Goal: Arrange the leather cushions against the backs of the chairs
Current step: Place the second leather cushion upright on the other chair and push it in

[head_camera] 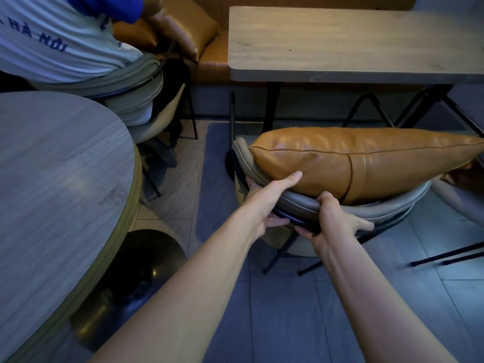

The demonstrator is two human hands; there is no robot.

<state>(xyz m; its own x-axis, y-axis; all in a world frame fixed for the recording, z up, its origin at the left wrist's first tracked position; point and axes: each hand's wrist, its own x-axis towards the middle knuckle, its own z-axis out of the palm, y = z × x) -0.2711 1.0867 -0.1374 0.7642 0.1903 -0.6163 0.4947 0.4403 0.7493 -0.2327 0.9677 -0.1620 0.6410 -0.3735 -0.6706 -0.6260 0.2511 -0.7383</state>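
A tan leather cushion lies across the curved grey backrest of a chair in front of me. My left hand grips the backrest's rim from the left, its thumb resting against the cushion's lower face. My right hand clamps the same rim a little further right, thumb on top and fingers underneath. A second tan cushion leans on the tan bench at the back.
A rectangular wooden table stands just beyond the chair. A round grey table fills the left side. A person in a pale shirt sits on another grey chair at upper left. Black chair legs cross the tiled floor at right.
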